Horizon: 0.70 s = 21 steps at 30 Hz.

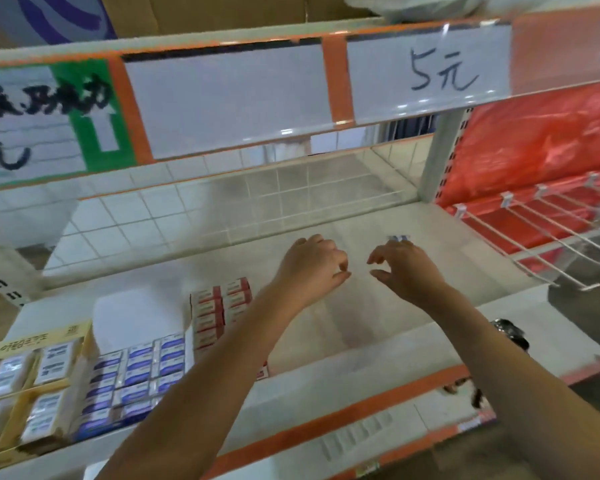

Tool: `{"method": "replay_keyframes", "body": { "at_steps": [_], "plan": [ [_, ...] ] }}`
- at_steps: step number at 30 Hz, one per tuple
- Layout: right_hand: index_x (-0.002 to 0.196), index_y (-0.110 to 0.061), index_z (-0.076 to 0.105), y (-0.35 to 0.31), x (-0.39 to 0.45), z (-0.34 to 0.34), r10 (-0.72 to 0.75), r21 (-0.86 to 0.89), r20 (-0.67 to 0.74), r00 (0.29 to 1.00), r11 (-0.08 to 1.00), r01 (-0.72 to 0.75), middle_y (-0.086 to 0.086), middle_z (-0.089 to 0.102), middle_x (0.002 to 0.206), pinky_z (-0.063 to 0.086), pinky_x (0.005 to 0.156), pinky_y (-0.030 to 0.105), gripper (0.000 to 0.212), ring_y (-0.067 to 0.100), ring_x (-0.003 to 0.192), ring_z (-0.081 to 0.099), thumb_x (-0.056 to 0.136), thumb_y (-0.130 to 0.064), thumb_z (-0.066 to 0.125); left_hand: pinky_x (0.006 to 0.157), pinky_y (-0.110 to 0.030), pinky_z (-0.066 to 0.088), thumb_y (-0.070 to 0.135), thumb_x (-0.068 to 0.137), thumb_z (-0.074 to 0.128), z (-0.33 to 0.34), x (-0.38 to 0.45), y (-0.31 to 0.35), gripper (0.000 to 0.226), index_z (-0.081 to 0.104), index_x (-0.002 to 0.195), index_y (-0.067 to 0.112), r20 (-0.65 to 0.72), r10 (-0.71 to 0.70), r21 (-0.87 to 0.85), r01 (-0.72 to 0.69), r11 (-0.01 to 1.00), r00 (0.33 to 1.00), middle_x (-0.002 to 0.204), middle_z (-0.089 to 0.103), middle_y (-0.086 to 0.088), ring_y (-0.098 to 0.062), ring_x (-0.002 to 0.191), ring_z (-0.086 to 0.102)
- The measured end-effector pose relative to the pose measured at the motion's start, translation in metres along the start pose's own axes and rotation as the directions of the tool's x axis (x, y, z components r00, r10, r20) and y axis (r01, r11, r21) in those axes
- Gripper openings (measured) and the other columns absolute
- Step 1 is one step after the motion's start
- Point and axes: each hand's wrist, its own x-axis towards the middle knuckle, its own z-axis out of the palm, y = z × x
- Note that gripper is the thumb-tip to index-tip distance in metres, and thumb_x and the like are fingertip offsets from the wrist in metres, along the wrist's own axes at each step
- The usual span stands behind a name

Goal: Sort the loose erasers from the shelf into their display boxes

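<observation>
Blue-white loose eraser (399, 238) at centre right of frame, on shelf (326, 327), just behind our right hand (407, 268) | both hands, left hand (312, 263) too, loosely curled, holding nothing | we judge it light, stiff, sleeve slippery: pinch long sides | display boxes (136, 372) lower left.

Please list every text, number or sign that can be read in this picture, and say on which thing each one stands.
"5元": handwritten on the white price card on the upper shelf edge.
Black handwriting on the left sign: blurred; only a final "元" is legible.
Print on the yellow display box: too blurred.
Eraser wrappers: too small.
</observation>
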Motion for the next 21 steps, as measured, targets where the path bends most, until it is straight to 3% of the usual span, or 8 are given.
{"method": "replay_keyframes", "body": {
  "at_steps": [10, 21],
  "plan": [
    [0.113, -0.015, 0.062, 0.097, 0.03, 0.014, 0.216, 0.059, 0.003, 0.976, 0.975, -0.216, 0.008, 0.063, 0.108, 0.045, 0.083, 0.032, 0.028, 0.026, 0.1, 0.057, 0.086, -0.022, 0.063, 0.089, -0.032, 0.038, 0.022, 0.09, 0.056, 0.053, 0.119, 0.039, 0.03, 0.058, 0.12, 0.023, 0.103, 0.041, 0.049, -0.046, 0.998, 0.994, 0.117, 0.058, -0.004, -0.022, 0.113, 0.048],
    [0.116, -0.019, 0.055, 0.113, 0.066, 0.027, 0.205, 0.087, 0.047, 0.978, 0.974, -0.208, 0.008, 0.056, 0.108, 0.048, 0.085, 0.035, 0.026, 0.024, 0.101, 0.052, 0.094, -0.033, 0.049, 0.087, -0.034, 0.04, -0.001, 0.087, 0.043, 0.083, 0.164, 0.04, 0.037, 0.053, 0.117, 0.02, 0.152, -0.021, -0.015, 0.024, 1.0, 0.988, 0.127, 0.053, -0.002, -0.023, 0.115, 0.044]
  ]
}}
